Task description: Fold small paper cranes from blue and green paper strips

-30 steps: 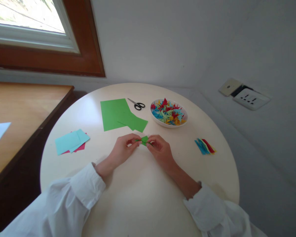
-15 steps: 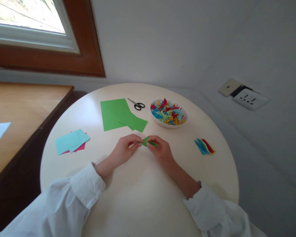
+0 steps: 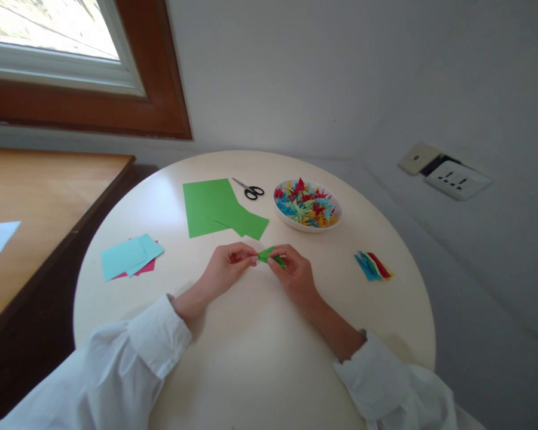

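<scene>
Between my hands, a little above the white table, is a small folded piece of green paper [image 3: 266, 254]. My left hand [image 3: 228, 269] pinches its left end between thumb and index finger. The thumb and fingers of my right hand [image 3: 296, 275] are closed on its right part, covering some of the folds. Just beyond my hands lie green paper sheets [image 3: 208, 206], a large one with a smaller one overlapping its lower right. Black-handled scissors [image 3: 251, 190] rest behind them.
A white bowl [image 3: 305, 227] full of colourful folded paper cranes stands at the back right. Folded paper strips [image 3: 373, 267] lie right, light blue and pink paper [image 3: 125, 255] left. A wooden desk [image 3: 40, 197] adjoins at left; a wall socket [image 3: 457, 179] is at right.
Both hands keep their grip on the green paper with only slight finger movement. The paper's visible outline has shifted a little, its upper edge now flatter.
</scene>
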{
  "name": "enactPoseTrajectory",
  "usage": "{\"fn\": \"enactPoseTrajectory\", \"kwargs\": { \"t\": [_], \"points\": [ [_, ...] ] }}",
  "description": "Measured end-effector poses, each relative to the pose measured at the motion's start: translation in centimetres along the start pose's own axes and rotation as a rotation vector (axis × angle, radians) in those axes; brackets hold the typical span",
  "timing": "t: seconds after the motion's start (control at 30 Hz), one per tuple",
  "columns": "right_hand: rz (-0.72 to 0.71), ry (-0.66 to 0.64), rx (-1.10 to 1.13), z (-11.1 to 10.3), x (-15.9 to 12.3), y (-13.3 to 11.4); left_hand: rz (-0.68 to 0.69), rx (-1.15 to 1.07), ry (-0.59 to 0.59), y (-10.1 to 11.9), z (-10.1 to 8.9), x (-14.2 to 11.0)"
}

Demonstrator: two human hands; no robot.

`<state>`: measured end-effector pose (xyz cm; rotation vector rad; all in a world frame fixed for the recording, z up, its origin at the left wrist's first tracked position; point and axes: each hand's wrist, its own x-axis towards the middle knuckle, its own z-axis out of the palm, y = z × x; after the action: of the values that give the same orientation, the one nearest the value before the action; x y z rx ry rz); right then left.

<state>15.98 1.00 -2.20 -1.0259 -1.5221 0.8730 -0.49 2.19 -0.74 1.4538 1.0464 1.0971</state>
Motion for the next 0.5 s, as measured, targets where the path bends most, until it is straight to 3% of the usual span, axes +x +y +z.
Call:
{"fn": "enactPoseTrajectory", "kwargs": {
  "t": [0.5],
  "points": [
    [0.055, 0.022, 0.044, 0.22, 0.33, -0.23, 0.066, 0.18, -0.011, -0.04, 0.14, -0.36]
  ]
}}
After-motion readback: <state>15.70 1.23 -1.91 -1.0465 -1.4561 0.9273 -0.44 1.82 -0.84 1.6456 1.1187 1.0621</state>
